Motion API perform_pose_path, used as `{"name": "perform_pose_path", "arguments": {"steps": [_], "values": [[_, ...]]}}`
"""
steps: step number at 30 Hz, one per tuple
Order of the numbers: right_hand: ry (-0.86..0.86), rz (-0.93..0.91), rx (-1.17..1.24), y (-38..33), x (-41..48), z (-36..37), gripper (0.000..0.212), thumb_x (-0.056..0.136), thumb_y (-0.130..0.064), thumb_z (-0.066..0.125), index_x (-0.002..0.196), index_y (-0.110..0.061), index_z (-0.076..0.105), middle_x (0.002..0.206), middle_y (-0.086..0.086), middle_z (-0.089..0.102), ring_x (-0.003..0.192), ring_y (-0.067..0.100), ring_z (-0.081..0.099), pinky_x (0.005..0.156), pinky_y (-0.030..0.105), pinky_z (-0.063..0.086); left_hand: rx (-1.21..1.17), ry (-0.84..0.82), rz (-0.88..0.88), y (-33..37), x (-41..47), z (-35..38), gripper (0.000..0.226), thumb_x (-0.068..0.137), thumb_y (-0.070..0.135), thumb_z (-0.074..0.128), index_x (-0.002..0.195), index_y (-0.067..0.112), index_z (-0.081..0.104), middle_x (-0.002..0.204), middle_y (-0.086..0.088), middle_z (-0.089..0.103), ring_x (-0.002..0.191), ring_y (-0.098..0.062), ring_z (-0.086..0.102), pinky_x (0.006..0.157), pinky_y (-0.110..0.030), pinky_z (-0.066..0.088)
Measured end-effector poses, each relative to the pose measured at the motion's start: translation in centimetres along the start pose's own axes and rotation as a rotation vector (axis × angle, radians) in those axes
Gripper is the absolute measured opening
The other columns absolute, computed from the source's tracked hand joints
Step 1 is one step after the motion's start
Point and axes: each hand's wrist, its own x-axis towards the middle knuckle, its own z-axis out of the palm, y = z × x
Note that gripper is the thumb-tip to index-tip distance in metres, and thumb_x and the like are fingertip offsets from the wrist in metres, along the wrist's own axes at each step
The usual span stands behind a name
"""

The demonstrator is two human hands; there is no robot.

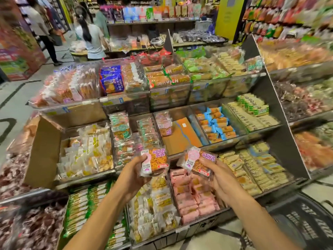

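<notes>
Left hand [134, 173] grips one snack pack [155, 161], fingers curled round its left edge. Right hand [213, 175] pinches a second pack [197, 162] just beside it. Both packs are up over the shelf bins [180, 139]; basket [304, 221] sits low right.

Tiered snack shelves [281, 141] stand on pale patterned floor [14, 105]

views: one, head | mount: wide-angle camera worn on the person's head | aim: forward and down onto a tiered snack display [284, 145] | near: left hand [134, 175] gripping left packet [155, 162], right hand [216, 175] gripping right packet [198, 163], lower centre, close | far: shopper [91, 38] in the aisle, upper left, blurred | edge: black basket [306, 222] lower right
</notes>
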Motion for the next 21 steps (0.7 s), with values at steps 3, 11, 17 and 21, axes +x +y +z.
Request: {"name": "perform_pose_path", "arguments": {"steps": [3,11,17,21], "values": [[0.025,0.019,0.003,-0.4,2.4,0.4,0.045,0.091,-0.031,0.078,0.131,-0.015,0.065,0.117,0.011,0.077,0.112,0.032,0.073,0.072,0.033,0.062,0.068,-0.034,0.007,0.7,3.3,0.5,0.015,0.106,0.021,0.051,0.107,0.012,0.062,0.078,0.001,0.076,0.059,-0.013,0.063,0.052,-0.025,0.043],[0.11,0.08,0.042,0.2,8.9,1.1,0.038,0.088,-0.028,0.082,0.123,-0.016,0.071,0.116,0.013,0.077,0.111,0.037,0.072,0.07,0.037,0.064,0.052,-0.016,-0.002,-0.2,11.1,0.5,0.015,0.108,0.016,0.047,0.101,0.026,0.055,0.08,0.023,0.073,0.082,0.009,0.067,0.091,-0.036,0.047],[0.116,0.029,-0.062,0.2,15.2,1.2,0.036,0.091,-0.027,0.081,0.121,-0.014,0.064,0.111,0.009,0.078,0.098,0.024,0.076,0.069,0.036,0.064,0.028,0.201,0.022,-2.1,15.8,-1.4,0.026,0.108,0.01,0.049,0.084,0.012,0.057,0.049,0.014,0.054,0.041,0.0,0.05,0.047,-0.015,0.048],[0.093,-0.164,-0.609,-0.5,22.0,2.4,0.036,0.09,-0.03,0.082,0.112,-0.023,0.054,0.113,0.005,0.066,0.091,0.02,0.068,0.07,0.034,0.057,-0.049,0.27,0.047,-2.8,16.8,-1.9,0.027,0.105,0.019,0.057,0.119,-0.003,0.066,0.13,-0.026,0.067,0.129,-0.038,0.061,0.115,-0.05,0.045]]}}
